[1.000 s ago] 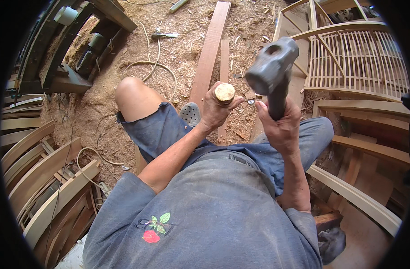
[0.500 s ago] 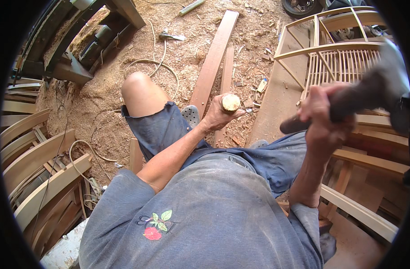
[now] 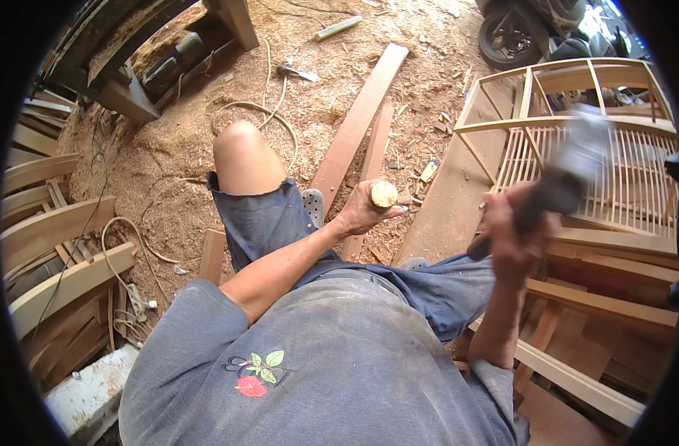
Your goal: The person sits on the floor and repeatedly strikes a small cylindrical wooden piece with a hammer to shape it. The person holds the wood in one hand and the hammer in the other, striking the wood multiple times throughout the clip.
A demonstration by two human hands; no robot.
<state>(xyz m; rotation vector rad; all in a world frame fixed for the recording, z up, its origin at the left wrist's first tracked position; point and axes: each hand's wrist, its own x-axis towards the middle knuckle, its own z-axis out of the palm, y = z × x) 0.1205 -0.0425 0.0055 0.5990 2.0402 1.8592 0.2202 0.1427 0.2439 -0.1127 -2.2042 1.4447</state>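
Observation:
My left hand is wrapped round an upright wooden chisel handle, seen from its round, pale, frayed top. Its blade is hidden under the hand. Below it lies a narrow reddish board, beside a longer reddish plank; whether the tool touches the wood I cannot tell. Raised on the right, my right hand grips a hammer by its dark handle. The hammer's grey metal head is blurred by motion and points up and away from me.
Wood chips and sawdust cover the floor. A slatted wooden frame and a wide board are at right. Curved wooden pieces are stacked left. A loose cord, a second hammer-like tool and a wheel lie farther off.
My right hand has brought the hammer down and leftward, toward the chisel handle. My left hand keeps its hold in nearly the same place. The whole view has tilted slightly.

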